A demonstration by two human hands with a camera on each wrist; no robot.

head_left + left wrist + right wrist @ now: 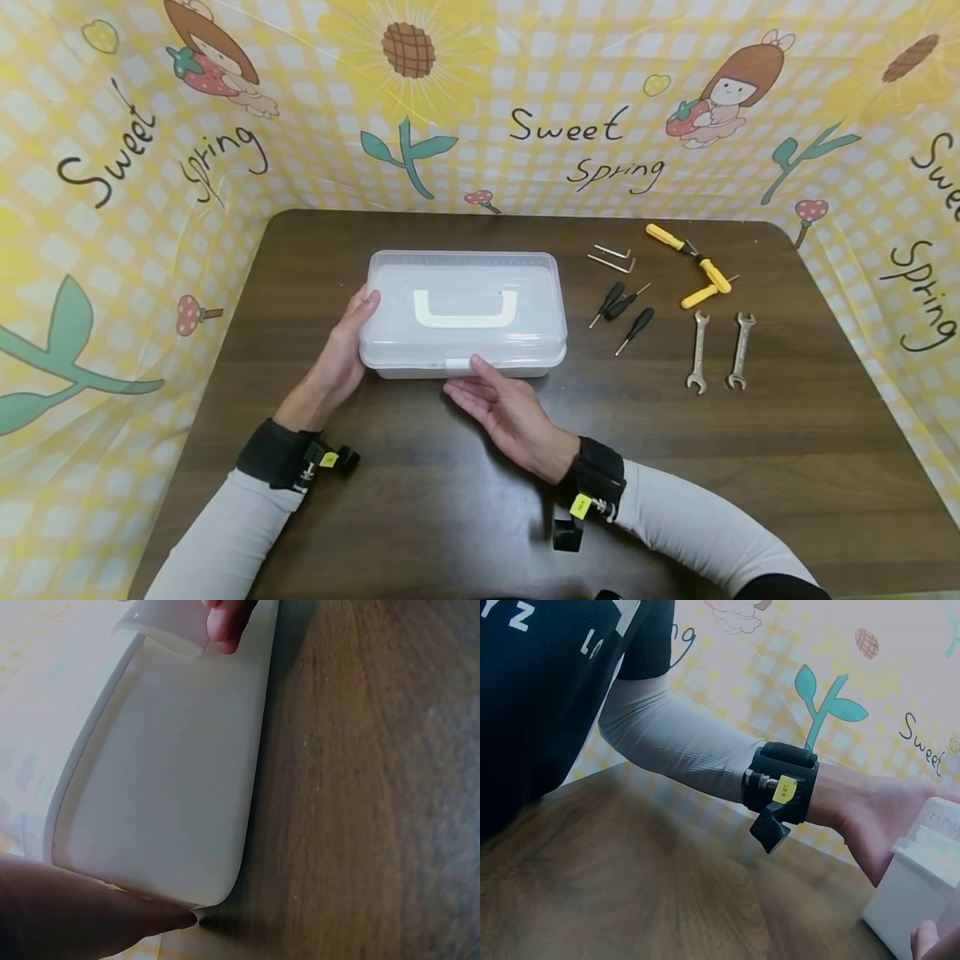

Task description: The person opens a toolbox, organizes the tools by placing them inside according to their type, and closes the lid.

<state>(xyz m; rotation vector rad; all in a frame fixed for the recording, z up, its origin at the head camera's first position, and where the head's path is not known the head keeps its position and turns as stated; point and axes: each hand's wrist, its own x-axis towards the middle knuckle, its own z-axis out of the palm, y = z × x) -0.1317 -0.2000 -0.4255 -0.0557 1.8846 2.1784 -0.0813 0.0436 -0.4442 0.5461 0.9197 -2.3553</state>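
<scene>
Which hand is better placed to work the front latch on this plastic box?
Probably the right hand: its thumb is at the latch, with its fingers in front of the box. The left hand is against the box's left end, farther from the latch.

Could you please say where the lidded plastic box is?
In the head view, the lidded plastic box sits left of the black screwdrivers, against the left hand.

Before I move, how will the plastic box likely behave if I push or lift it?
The plastic box is probably stiff, as it looks moulded with straight edges. It is likely light for its size, given the translucent lid, though any contents are unclear. It should probably resist tipping, being broad and low, but its glossy surface may be slippery.
</scene>
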